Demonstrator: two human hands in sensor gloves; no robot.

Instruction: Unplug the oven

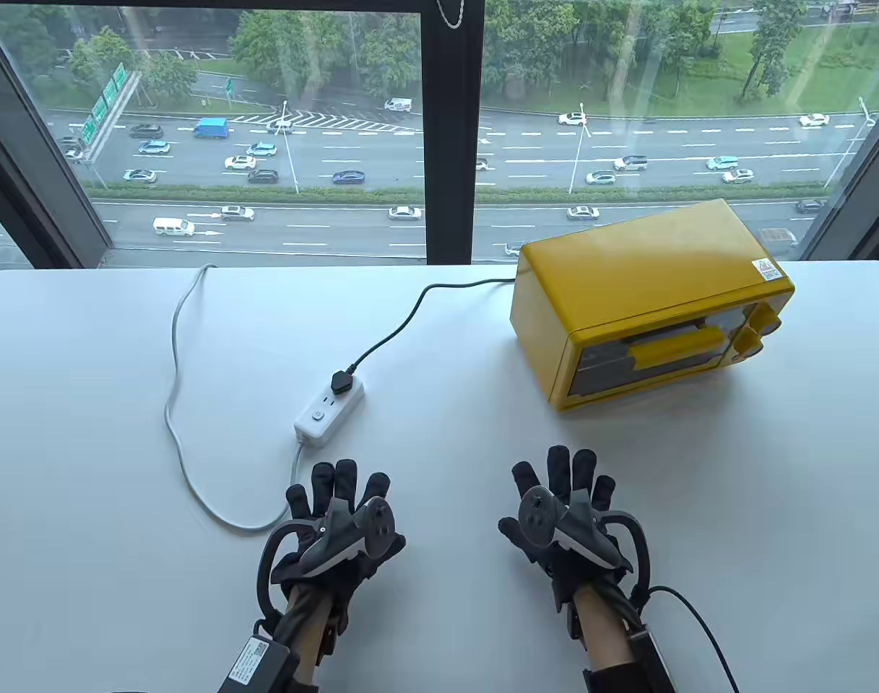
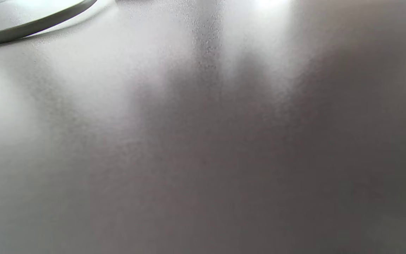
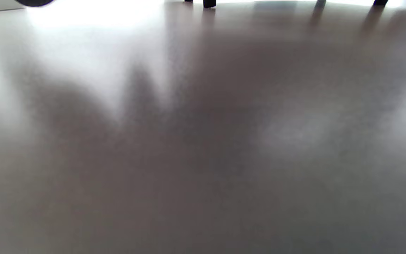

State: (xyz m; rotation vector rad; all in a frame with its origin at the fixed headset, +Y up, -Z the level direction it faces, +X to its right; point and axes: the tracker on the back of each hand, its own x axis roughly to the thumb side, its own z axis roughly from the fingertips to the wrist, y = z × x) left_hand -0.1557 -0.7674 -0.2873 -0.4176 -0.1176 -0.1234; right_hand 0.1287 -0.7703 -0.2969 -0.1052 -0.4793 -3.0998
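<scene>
A yellow oven (image 1: 648, 303) stands at the back right of the white table (image 1: 85, 433). Its black cord (image 1: 403, 317) runs left to a black plug (image 1: 341, 381) seated in a white power strip (image 1: 328, 410). My left hand (image 1: 341, 498) lies flat on the table just below the strip, fingers spread, holding nothing. My right hand (image 1: 562, 491) lies flat in front of the oven, fingers spread, holding nothing. Both wrist views show only blurred table surface; the left wrist view shows a bit of grey cable (image 2: 34, 24).
The strip's grey cable (image 1: 183, 404) loops along the table's left side and curls back beside my left hand. A window with a dark frame (image 1: 450, 130) stands behind the table's far edge.
</scene>
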